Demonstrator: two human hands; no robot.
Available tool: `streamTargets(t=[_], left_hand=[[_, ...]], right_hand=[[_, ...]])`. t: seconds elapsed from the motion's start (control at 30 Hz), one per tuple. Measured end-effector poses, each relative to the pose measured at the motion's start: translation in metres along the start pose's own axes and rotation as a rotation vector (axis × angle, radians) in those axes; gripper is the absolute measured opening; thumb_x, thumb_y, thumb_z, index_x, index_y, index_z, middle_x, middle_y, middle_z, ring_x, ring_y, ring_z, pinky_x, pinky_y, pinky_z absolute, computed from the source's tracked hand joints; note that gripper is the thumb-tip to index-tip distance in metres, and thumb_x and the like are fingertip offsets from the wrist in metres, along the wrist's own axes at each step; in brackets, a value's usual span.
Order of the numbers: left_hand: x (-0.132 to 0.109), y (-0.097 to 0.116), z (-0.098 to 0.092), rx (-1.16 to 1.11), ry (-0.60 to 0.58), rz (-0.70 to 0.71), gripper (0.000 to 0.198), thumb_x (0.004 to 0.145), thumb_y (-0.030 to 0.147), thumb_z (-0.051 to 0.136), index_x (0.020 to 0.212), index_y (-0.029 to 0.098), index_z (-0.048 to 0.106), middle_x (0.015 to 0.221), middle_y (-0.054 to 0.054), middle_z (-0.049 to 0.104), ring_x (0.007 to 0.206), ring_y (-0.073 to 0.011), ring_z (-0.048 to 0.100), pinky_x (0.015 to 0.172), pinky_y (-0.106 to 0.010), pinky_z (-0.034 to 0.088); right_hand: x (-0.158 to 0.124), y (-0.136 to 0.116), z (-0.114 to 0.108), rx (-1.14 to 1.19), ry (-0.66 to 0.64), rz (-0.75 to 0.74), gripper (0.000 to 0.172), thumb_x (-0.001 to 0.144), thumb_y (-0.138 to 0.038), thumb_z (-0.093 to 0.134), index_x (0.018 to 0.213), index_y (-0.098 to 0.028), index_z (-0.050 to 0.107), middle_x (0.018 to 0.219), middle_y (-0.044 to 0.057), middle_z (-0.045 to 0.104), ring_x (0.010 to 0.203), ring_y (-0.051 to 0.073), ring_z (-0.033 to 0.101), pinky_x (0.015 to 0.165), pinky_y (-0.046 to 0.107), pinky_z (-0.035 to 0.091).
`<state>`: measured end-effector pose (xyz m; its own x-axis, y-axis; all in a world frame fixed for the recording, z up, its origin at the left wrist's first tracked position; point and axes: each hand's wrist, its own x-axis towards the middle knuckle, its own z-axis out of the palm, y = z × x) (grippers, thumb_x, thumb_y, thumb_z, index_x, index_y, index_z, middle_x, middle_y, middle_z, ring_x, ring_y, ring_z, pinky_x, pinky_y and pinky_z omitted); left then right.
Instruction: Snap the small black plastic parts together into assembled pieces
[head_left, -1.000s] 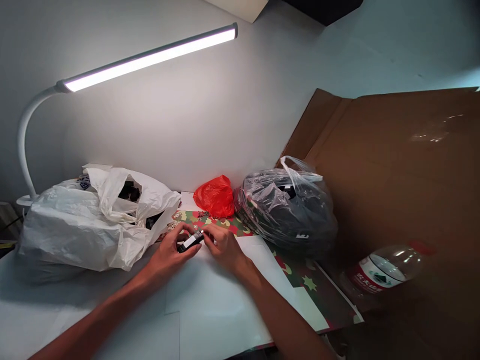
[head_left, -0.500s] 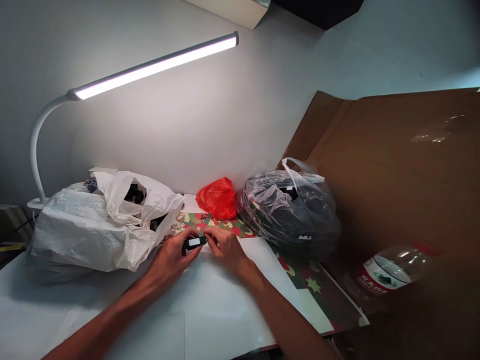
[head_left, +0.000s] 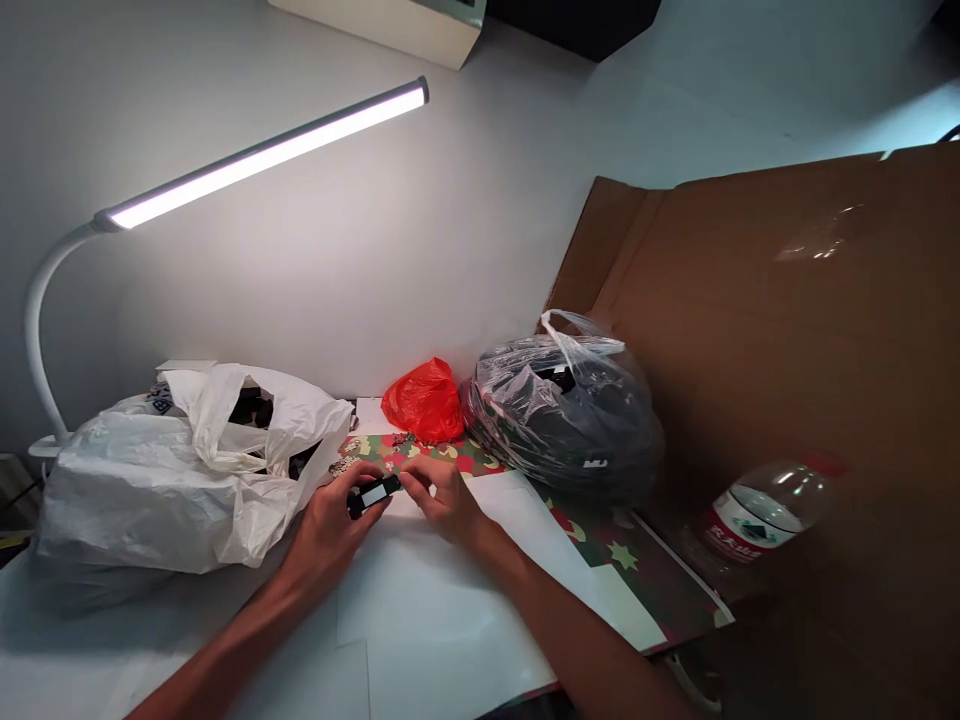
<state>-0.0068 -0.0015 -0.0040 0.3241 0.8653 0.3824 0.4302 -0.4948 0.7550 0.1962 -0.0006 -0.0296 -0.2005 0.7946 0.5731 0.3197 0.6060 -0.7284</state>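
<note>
My left hand grips a small black block-like piece with a white label on its near face. The piece sits between thumb and fingers, its right end pointing at my other hand. My right hand is closed in a pinch at that right end. What its fingertips hold, if anything, is too small to make out. Both hands are above a white sheet on the table. Just beyond them, small metallic-looking bits lie on a camouflage-patterned cover.
A white plastic bag with dark items stands at left, a red bag behind the hands, a filled grey translucent bag to the right. A lit lamp hangs above. Cardboard and a bottle are at right.
The view has swung a little to the right, so things sit further left. The black piece tilts more, its right end higher. Both hands keep their grip poses.
</note>
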Motion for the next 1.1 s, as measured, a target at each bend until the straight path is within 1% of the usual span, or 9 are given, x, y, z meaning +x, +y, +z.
streamTargets(t=[0.1,0.17,0.3,0.43,0.5,0.63,0.8,0.97,1.1], left_hand=[[-0.002,0.002,-0.001,0.003,-0.002,0.004,0.021,0.087,0.036,0.069,0.105,0.026,0.071,0.095,0.000,0.077,0.075,-0.0168,0.069,0.070,-0.026,0.053],[-0.002,0.001,-0.001,0.019,-0.010,0.017,0.019,0.087,0.035,0.068,0.102,0.025,0.072,0.091,0.001,0.077,0.070,-0.0155,0.067,0.067,-0.026,0.052],[0.000,-0.001,-0.001,0.028,0.001,0.039,0.016,0.085,0.033,0.068,0.098,0.024,0.072,0.086,0.001,0.077,0.067,-0.0155,0.067,0.064,-0.026,0.052],[0.001,-0.002,0.000,-0.051,0.000,0.010,0.021,0.086,0.038,0.070,0.100,0.023,0.072,0.093,-0.003,0.079,0.077,-0.0187,0.072,0.066,-0.026,0.053],[0.000,-0.001,0.001,-0.042,-0.009,-0.001,0.022,0.087,0.041,0.071,0.100,0.023,0.072,0.088,-0.003,0.078,0.072,-0.0174,0.069,0.064,-0.026,0.052],[-0.002,0.006,0.000,-0.084,-0.037,-0.049,0.032,0.090,0.051,0.070,0.104,0.022,0.071,0.069,0.002,0.066,0.057,-0.0128,0.054,0.053,-0.023,0.043],[0.000,0.016,-0.007,-0.150,-0.026,-0.092,0.041,0.089,0.056,0.070,0.110,0.021,0.069,0.072,0.002,0.065,0.052,-0.0114,0.051,0.047,-0.022,0.038],[-0.002,0.010,-0.004,-0.160,-0.112,-0.086,0.029,0.092,0.048,0.067,0.105,0.024,0.056,0.086,0.001,0.073,0.052,-0.0105,0.058,0.052,-0.023,0.047],[-0.003,0.004,0.000,-0.104,-0.105,-0.050,0.023,0.093,0.042,0.064,0.103,0.025,0.050,0.089,0.002,0.075,0.058,-0.0129,0.064,0.060,-0.026,0.052]], right_hand=[[0.004,0.005,0.001,0.372,-0.097,0.197,0.040,0.095,-0.060,0.065,0.083,-0.022,0.056,0.055,-0.006,0.051,0.046,0.013,0.048,0.050,0.026,0.039],[0.005,0.007,0.002,0.498,-0.144,0.236,0.046,0.090,-0.065,0.070,0.082,-0.022,0.055,0.053,-0.007,0.051,0.043,0.011,0.045,0.047,0.025,0.037],[0.008,0.006,0.004,0.546,-0.143,0.245,0.049,0.089,-0.066,0.073,0.081,-0.022,0.055,0.053,-0.008,0.050,0.043,0.009,0.043,0.045,0.023,0.034],[0.010,0.002,0.008,0.616,-0.109,0.293,0.054,0.083,-0.072,0.075,0.083,-0.023,0.053,0.054,-0.010,0.049,0.041,0.009,0.041,0.041,0.023,0.038],[0.011,0.000,0.008,0.621,-0.115,0.314,0.055,0.082,-0.073,0.074,0.082,-0.023,0.052,0.053,-0.010,0.048,0.041,0.009,0.042,0.040,0.022,0.039],[0.011,-0.002,0.008,0.556,-0.097,0.346,0.056,0.083,-0.077,0.069,0.080,-0.023,0.052,0.053,-0.009,0.047,0.041,0.010,0.042,0.039,0.023,0.036],[0.011,-0.001,0.005,0.383,-0.020,0.293,0.050,0.089,-0.069,0.065,0.076,-0.022,0.055,0.050,-0.008,0.047,0.040,0.010,0.039,0.042,0.024,0.032],[0.007,0.001,0.004,0.201,-0.042,0.252,0.034,0.096,-0.050,0.060,0.078,-0.021,0.057,0.055,-0.006,0.048,0.048,0.011,0.042,0.048,0.024,0.032],[-0.001,0.002,0.008,-0.147,-0.143,0.089,0.023,0.096,-0.025,0.060,0.074,-0.020,0.053,0.064,-0.004,0.053,0.057,0.011,0.044,0.054,0.024,0.030]])
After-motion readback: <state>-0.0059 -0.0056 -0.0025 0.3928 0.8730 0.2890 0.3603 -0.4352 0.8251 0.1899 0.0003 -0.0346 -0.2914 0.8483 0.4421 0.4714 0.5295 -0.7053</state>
